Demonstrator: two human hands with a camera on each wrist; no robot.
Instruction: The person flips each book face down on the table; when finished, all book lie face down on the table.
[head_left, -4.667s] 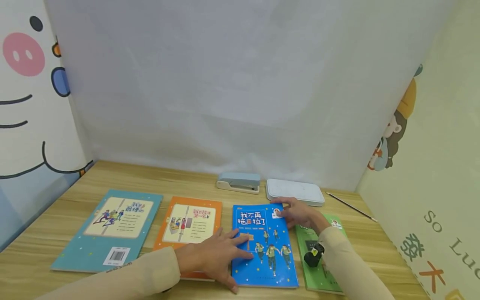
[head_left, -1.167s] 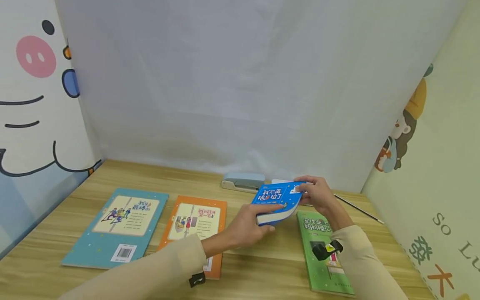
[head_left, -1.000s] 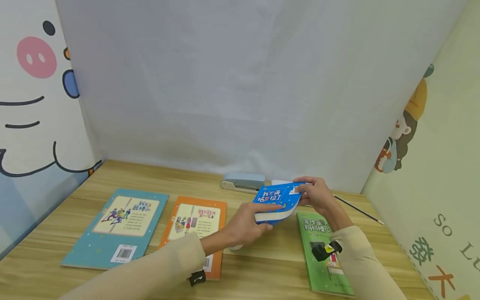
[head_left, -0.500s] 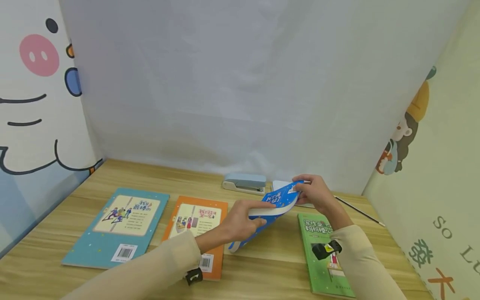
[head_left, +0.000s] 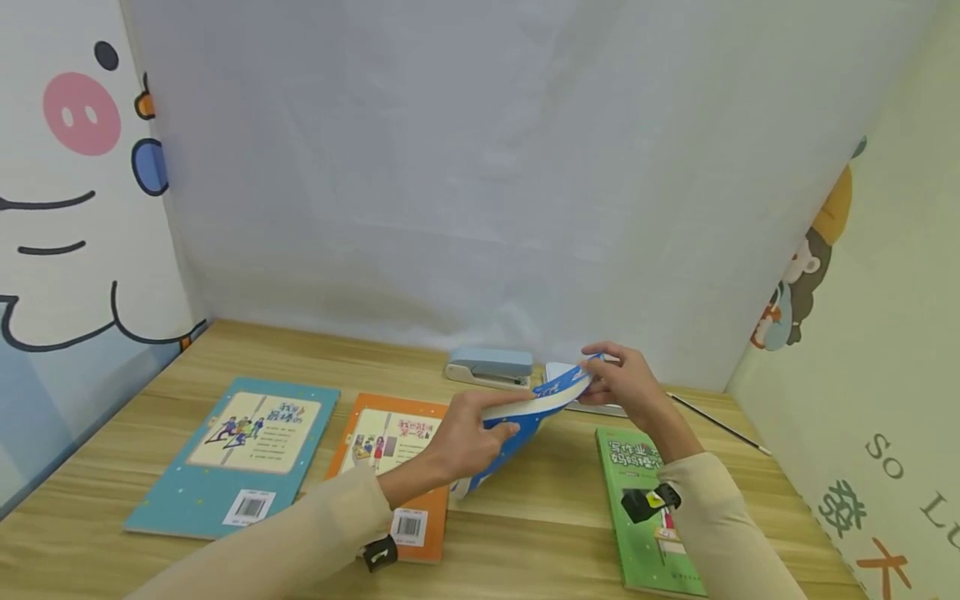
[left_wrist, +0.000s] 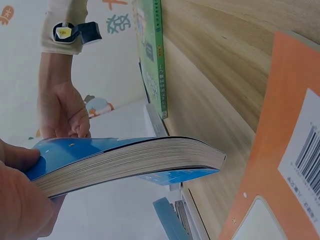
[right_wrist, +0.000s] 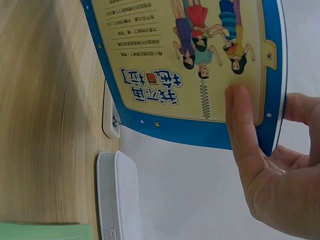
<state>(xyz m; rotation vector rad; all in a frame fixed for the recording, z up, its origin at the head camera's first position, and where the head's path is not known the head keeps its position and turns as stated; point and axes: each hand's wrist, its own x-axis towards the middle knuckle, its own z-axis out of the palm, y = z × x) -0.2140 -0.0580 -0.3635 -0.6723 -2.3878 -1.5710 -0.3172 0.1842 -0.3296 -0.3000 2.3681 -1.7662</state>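
Observation:
A blue paperback book (head_left: 517, 442) is held tilted above the table between both hands, its page edges (left_wrist: 135, 162) bowed in the left wrist view. My left hand (head_left: 468, 433) grips one side, thumb on one cover and fingers on the other. At the far corner my right hand (head_left: 626, 387) pinches the book. In the right wrist view, two right fingers (right_wrist: 242, 125) lie against the yellow-and-blue back cover (right_wrist: 175, 135). Under the left forearm an orange book (head_left: 420, 504) is partly covered; beside the right wrist lies a green book (head_left: 648, 550).
A teal book (head_left: 172, 492) lies at the left of the wooden table (head_left: 525, 550). Along the back stand a blue stapler (head_left: 489, 365) and a white case (right_wrist: 122, 190), partly behind the book. A dark pencil (head_left: 716, 422) lies at the back right.
From lying flat on the table, the blue book has been lifted and turned up on its side. Lately its cover tilts further from view, and my left hand has shifted slightly left.

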